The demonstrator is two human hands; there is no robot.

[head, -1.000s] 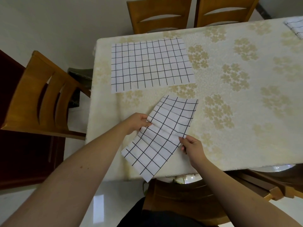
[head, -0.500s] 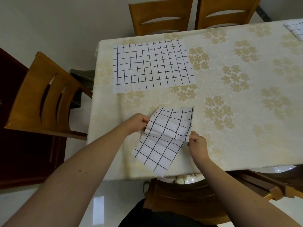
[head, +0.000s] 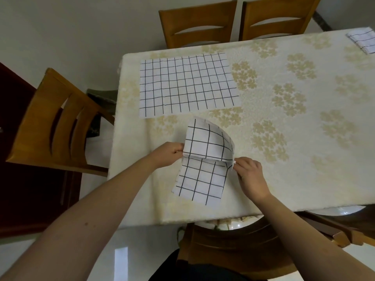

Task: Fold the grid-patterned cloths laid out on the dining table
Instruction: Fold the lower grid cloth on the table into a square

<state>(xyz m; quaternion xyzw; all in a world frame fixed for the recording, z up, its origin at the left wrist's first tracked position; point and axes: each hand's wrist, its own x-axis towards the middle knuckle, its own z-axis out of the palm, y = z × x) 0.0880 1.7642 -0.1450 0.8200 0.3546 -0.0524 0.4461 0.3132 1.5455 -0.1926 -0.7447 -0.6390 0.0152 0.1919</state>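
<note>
A white cloth with a black grid (head: 205,159), folded into a narrow strip, is lifted at its middle above the near part of the table. My left hand (head: 169,155) pinches its left edge and my right hand (head: 248,173) pinches its right edge. The far half arches upward; the near half hangs down toward the table edge. A second grid cloth (head: 186,84) lies flat and unfolded farther back on the left. A third, folded grid cloth (head: 363,40) sits at the far right corner.
The table (head: 304,128) wears a cream cloth with gold flower prints. Wooden chairs stand at the left (head: 54,122), at the far side (head: 198,21) and right below me (head: 233,246). White plates show under the table's near edge.
Both hands have raised the strip's middle and drawn closer together. The far half has lifted off the table and curled up, and the cloth has turned squarer to me.
</note>
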